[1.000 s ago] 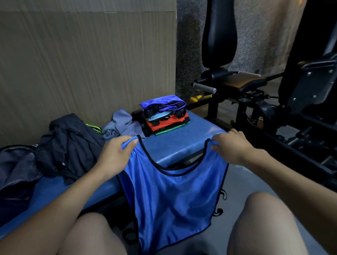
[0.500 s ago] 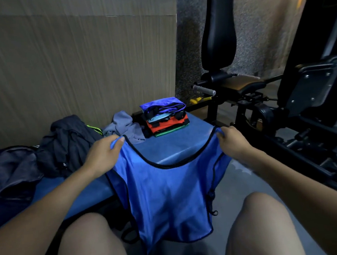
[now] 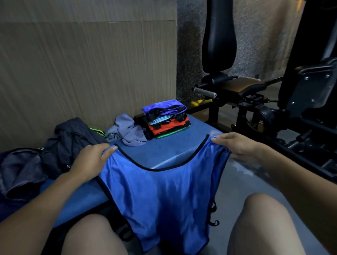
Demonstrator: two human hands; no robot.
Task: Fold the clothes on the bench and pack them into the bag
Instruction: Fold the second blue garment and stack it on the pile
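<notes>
We count one blue bib (image 3: 162, 200) spread between two hands, its top lying on the near edge of the blue bench (image 3: 177, 147) and its body hanging down off the edge between our knees toward the floor. Our left hand (image 3: 91, 163) holds the left shoulder strap, fingers lying nearly flat over the cloth on the bench top; whether the thumb pinches from beneath we cannot tell. Our right hand (image 3: 239, 147) grips the right shoulder strap at the bench's corner, fingers curled over the bunched fabric.

Farther back on the bench stands one stack of folded clothes (image 3: 166, 120), a blue piece on top, then red, then green at the bottom. Just left of it lies one crumpled grey garment (image 3: 128, 131), and left again one heap of dark clothing (image 3: 72, 140) with a thin yellow-green strip showing. At the far left sits one dark bag (image 3: 17, 172), partly cut off by the frame edge.

A ribbed wall panel (image 3: 75, 70) runs behind the bench. To the right stands black gym equipment (image 3: 284, 95) with an upright padded back and a seat, close beside the bench's end.
</notes>
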